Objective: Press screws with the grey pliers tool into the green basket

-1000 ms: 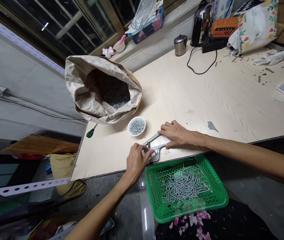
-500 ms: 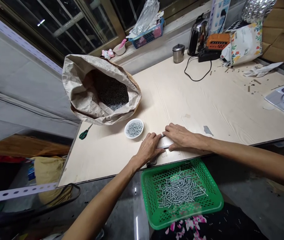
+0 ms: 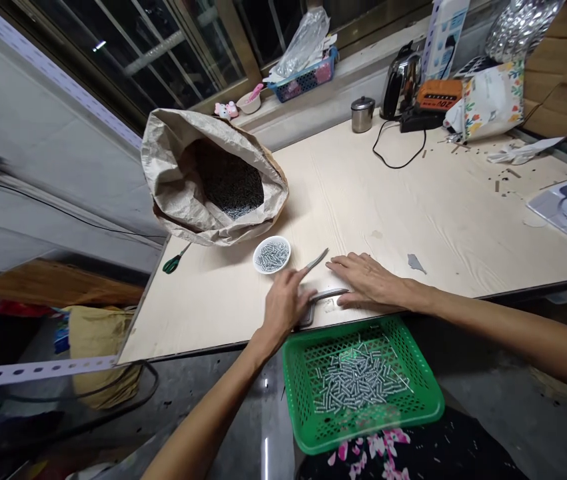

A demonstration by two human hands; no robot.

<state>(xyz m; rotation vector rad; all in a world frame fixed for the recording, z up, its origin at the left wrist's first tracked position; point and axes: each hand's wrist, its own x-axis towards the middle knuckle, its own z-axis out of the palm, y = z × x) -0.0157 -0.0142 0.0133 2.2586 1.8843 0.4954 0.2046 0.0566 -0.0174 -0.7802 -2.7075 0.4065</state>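
Note:
My left hand (image 3: 283,301) is closed, slightly blurred, around slim grey metal arms; one upper arm (image 3: 317,260) points away and a lower arm (image 3: 330,293) points right. Whether they join as one tool is hidden under the fingers. Fingers stretched and thumb apart, my right hand (image 3: 368,280) rests low over the table, its thumb close to the lower arm's tip. Beyond my left hand stands a white bowl (image 3: 272,255) full of small silvery rod-like parts. Similar parts lie in a green perforated basket (image 3: 363,437) below the table edge, by my lap.
A large paper sack (image 3: 168,193) of small dark metal parts leans open at the left, with green-handled scissors (image 3: 171,264) before it. Farther back are a lidded metal cup (image 3: 362,115), a kettle (image 3: 403,80) and a looping cord (image 3: 399,165). A grey scrap (image 3: 416,263) lies right.
The two grey arms, earlier close together between both hands, now spread apart. My left hand has drawn back to the left; my right hand's fingers have come off the metal. The view has shifted slightly.

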